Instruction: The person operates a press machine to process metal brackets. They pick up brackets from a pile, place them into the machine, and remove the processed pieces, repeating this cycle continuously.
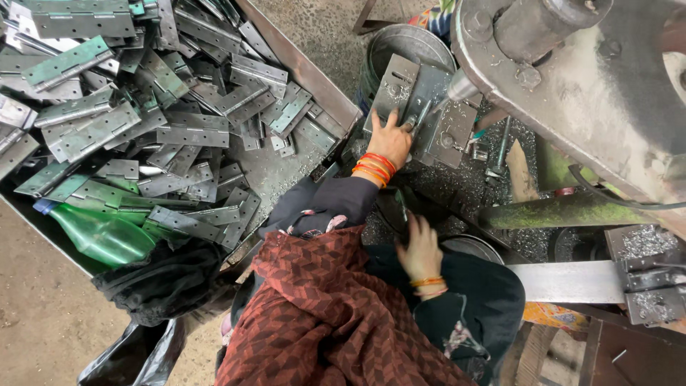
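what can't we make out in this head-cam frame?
- Left hand: it presses a metal hinge plate on the machine bed; the contact under the palm is hidden.
- Right hand: its fingertips are hidden in a dark gap, so whether it holds anything cannot be told.
- Machine head: cut off by the top and right edges.
- Tray of hinges: cut off at the top and left edges.
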